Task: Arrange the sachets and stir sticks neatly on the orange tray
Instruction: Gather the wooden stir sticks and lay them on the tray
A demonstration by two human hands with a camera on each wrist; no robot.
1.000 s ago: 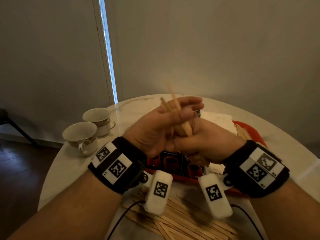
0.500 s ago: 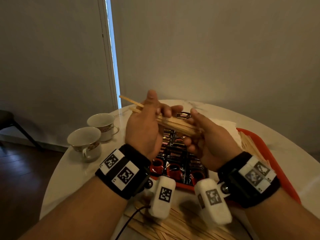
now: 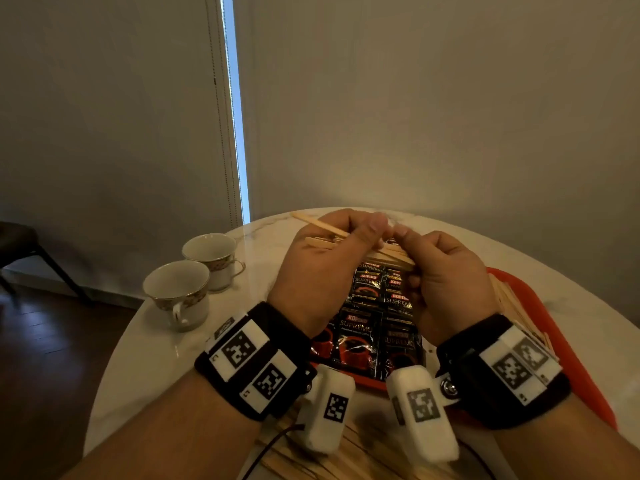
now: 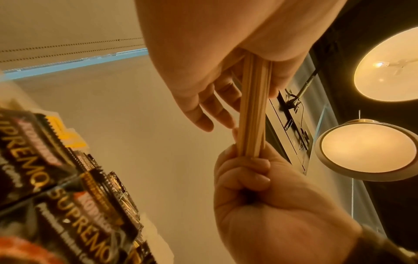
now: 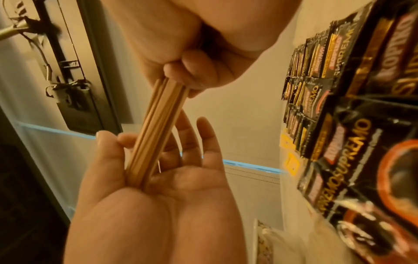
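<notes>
A bundle of wooden stir sticks (image 3: 394, 254) (image 4: 253, 116) (image 5: 156, 134) is held level above the orange tray (image 3: 588, 358). My right hand (image 3: 446, 271) (image 5: 192, 44) grips one end in a fist. The other end lies across the palm of my left hand (image 3: 329, 265) (image 5: 158, 205), whose fingers are straight, with the thumb against the bundle's side. A few sticks poke out past the left hand. Black coffee sachets (image 3: 367, 306) (image 5: 350, 142) lie in rows on the tray under my hands. More stir sticks (image 3: 509, 303) lie on the tray's right side.
Two white teacups (image 3: 180, 292) (image 3: 213, 258) stand at the left on the round marble table. Several loose stir sticks (image 3: 363, 455) lie on the table in front of the tray, under my wrists. Small yellow sachets (image 5: 291, 164) sit beyond the black ones.
The bundle has gone from upright to level across both hands. My hands have closed in until the thumbs meet over the sachets.
</notes>
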